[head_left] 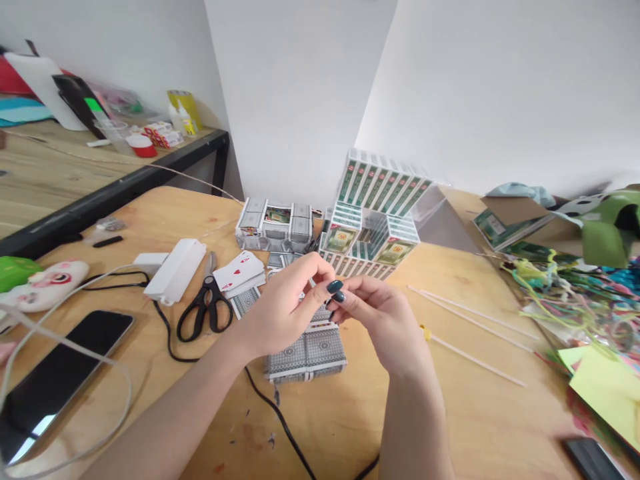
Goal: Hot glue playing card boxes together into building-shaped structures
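My left hand (pixel 293 303) and my right hand (pixel 383 317) meet at the fingertips over the middle of the table. Both are closed in a pinch, thumbs against fingers; whatever lies between them is hidden or too small to make out. Right under them is a block built of grey-patterned playing cards (pixel 306 352), partly covered by my left hand. Farther back stands a similar open-topped card structure (pixel 275 225). Left of my left hand, a loose stack of playing cards (pixel 240 272) shows red aces, with black-handled scissors (pixel 206 308) beside it.
Green-and-white card boxes (pixel 383 180) are stacked behind my hands. Thin white sticks (pixel 477 360) lie to the right, near tangled coloured strings (pixel 580 293) and yellow paper (pixel 610 393). A phone (pixel 70 380), a white power strip (pixel 176 272) and cables occupy the left.
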`<state>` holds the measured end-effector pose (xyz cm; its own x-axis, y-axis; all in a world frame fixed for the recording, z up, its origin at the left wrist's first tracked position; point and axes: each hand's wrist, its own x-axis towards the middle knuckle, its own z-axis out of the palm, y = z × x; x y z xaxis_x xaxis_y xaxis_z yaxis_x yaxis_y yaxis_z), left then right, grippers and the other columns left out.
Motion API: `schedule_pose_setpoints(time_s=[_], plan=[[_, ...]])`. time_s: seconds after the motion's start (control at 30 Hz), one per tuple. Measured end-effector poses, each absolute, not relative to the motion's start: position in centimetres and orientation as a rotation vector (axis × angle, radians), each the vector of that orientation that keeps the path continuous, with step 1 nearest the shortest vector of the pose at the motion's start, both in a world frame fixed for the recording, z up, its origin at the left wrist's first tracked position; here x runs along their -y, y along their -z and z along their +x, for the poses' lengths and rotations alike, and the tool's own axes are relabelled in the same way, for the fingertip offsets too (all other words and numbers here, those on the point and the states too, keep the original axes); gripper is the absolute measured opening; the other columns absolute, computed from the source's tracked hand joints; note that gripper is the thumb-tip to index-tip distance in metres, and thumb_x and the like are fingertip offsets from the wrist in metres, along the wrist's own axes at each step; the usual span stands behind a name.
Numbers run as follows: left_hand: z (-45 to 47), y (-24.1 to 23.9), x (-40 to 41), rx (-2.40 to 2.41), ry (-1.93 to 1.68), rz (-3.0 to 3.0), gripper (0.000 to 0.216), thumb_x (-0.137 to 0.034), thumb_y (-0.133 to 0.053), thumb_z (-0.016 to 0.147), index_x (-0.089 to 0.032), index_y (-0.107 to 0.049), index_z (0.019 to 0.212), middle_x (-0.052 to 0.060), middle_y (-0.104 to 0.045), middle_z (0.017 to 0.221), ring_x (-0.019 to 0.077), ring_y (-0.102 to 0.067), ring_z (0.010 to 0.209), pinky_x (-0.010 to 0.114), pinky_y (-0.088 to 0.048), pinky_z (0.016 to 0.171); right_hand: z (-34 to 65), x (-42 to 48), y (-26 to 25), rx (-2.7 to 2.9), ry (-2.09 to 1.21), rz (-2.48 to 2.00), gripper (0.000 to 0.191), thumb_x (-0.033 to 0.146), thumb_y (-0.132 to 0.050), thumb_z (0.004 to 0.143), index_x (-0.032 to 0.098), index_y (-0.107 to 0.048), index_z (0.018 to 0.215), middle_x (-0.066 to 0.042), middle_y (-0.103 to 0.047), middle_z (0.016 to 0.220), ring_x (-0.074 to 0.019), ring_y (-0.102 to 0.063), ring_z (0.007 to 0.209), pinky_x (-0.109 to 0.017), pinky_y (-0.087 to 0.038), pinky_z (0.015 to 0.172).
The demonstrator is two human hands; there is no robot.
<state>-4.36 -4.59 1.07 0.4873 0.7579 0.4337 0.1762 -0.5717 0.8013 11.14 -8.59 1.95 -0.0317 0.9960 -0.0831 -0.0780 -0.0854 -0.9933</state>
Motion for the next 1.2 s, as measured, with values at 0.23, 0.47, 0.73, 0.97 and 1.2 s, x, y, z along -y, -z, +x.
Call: schedule_pose_setpoints(time_s=[0.23,0.47,0.73,0.97,1.2], plan=[[-4.15,-0.80,4.58,-0.692,-1.012,1.884,0.017,-0.031,-0.042,0.093,-0.020,-0.046,0.081,0.000,-0.047,0.077,0.0119,-0.047,0.068,0.024,-0.043,0.059,11.15,8.53,-1.88,1.112,-1.336,-1.170,0.016,0.034,-0.071,0.072,0.018,-0.067,0.074,0.000,-0.067,0.065,-0.0098,-0.059,0.055,-0.024,-0.052,0.056],[-3.57,-0.74,4.70,-0.492,-1.007,1.620,0.018,-0.030,-0.042,0.094,-0.020,-0.043,0.079,-0.002,-0.044,0.068,0.0095,-0.047,0.060,0.022,-0.044,0.053,11.18,8.48,-1.41,1.004,-1.521,-1.003,0.010,0.030,-0.069,0.076,0.019,-0.069,0.078,0.000,-0.068,0.068,-0.0105,-0.063,0.066,-0.022,-0.051,0.059],[-3.53,-0.69,4.32,-0.534,-1.097,1.591,0.019,-0.030,-0.046,0.092,-0.019,-0.047,0.076,-0.003,-0.046,0.064,0.0100,-0.044,0.058,0.023,-0.041,0.053,11.13,8.38,-1.26,0.920,-1.528,-0.942,0.008,0.028,-0.066,0.079,0.021,-0.069,0.078,0.001,-0.068,0.070,-0.0092,-0.062,0.066,-0.020,-0.051,0.059],[-3.70,-0.76,4.12,-0.716,-1.137,1.628,0.021,-0.032,-0.046,0.092,-0.018,-0.053,0.078,-0.002,-0.049,0.068,0.0104,-0.046,0.062,0.024,-0.040,0.059,11.40,8.24,-1.20,0.942,-1.494,-1.013,0.011,0.031,-0.070,0.076,0.019,-0.069,0.076,0.000,-0.067,0.068,-0.0085,-0.060,0.062,-0.020,-0.051,0.059],[-3.91,-0.88,4.30,-0.772,-1.091,1.648,0.020,-0.030,-0.043,0.092,-0.019,-0.051,0.077,-0.003,-0.049,0.067,0.0100,-0.045,0.062,0.022,-0.038,0.059,11.42,8.26,-1.22,0.997,-1.476,-1.044,0.015,0.033,-0.069,0.076,0.019,-0.068,0.075,0.000,-0.067,0.068,-0.0090,-0.060,0.061,-0.022,-0.051,0.060]])
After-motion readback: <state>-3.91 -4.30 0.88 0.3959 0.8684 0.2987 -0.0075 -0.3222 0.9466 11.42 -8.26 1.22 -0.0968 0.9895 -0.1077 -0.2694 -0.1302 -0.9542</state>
